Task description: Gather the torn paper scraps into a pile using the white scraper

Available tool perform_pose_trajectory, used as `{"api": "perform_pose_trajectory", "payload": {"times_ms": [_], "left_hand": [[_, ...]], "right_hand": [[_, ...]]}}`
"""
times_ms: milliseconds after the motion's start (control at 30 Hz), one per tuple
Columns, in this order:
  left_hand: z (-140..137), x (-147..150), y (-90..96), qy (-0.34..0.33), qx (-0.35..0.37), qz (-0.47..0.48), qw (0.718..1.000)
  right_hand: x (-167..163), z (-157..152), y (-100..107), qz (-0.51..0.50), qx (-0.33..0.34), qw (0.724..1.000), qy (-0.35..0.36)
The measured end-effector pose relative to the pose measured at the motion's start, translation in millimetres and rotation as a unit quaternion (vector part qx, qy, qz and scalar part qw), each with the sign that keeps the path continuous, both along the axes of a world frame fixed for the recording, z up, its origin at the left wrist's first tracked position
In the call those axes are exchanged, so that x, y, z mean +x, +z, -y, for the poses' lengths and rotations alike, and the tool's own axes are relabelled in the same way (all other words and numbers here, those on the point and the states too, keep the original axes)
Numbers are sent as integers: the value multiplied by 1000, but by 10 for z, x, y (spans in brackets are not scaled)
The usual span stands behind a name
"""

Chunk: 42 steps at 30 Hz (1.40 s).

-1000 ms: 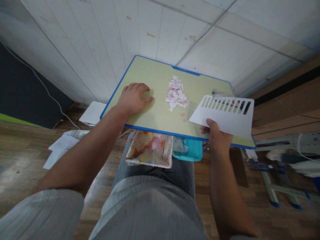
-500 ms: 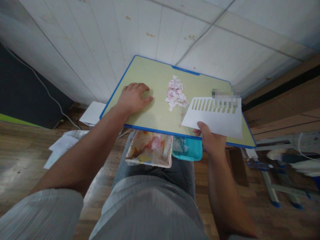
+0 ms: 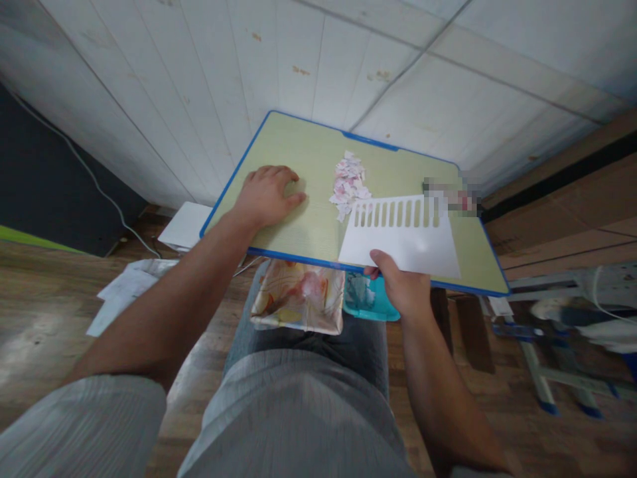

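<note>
Across the right part of a pale yellow-green table (image 3: 303,229) with a blue rim, my right hand (image 3: 405,285) grips the near edge of a white slotted sheet (image 3: 398,242), thumb on top. A row of long slots runs along its far side. The sheet's far left corner reaches the lower edge of a heap of torn white and pink paper scraps (image 3: 350,178); whether it overlaps them I cannot tell. My left hand (image 3: 269,194) rests palm down on the table's left part, fingers spread, holding nothing, apart from the scraps.
On my lap, below the table's front edge, sit a patterned lined bin (image 3: 296,324) and a turquoise tray (image 3: 371,312) with pale bits in it. A blurred object (image 3: 450,197) lies at the table's right edge. A white panelled wall (image 3: 288,53) stands behind.
My right hand has moved left with the white slotted sheet, bringing it up to the paper scraps and uncovering more of the table's right side. My left hand stays put.
</note>
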State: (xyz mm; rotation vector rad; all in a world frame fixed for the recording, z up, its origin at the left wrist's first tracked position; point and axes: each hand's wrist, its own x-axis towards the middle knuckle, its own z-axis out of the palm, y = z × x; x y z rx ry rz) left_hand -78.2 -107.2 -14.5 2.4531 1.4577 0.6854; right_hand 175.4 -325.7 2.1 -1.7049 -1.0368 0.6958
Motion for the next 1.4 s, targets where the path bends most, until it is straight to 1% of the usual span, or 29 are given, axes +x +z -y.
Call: {"api": "perform_pose_trajectory", "payload": {"times_ms": [167, 367, 467, 567, 700, 833, 967, 1200, 1400], "left_hand": [[10, 0, 17, -2, -9, 7, 1000], [14, -1, 36, 2, -7, -8, 1000], [19, -4, 46, -4, -7, -11, 1000], [18, -6, 43, -5, -4, -6, 1000], [-2, -6, 10, -7, 9, -7, 1000], [-24, -8, -34, -5, 17, -2, 1000], [-22, -7, -56, -3, 20, 2, 1000], [-12, -21, -38, -6, 15, 3, 1000], [-9, -16, -33, -5, 18, 2, 1000]], "right_hand": [[12, 19, 28, -7, -3, 1000, 14], [-12, 12, 52, -14, 10, 1000, 13], [-20, 21, 41, 0, 8, 1000, 27], [9, 33, 1, -17, 21, 999, 26], [143, -31, -72, -47, 58, 997, -26], [373, -198, -125, -18, 111, 990, -88], [553, -317, -165, 7, 115, 987, -109], [553, -375, -186, 40, 89, 992, -78], [478, -343, -102, 72, 66, 995, -36]]}}
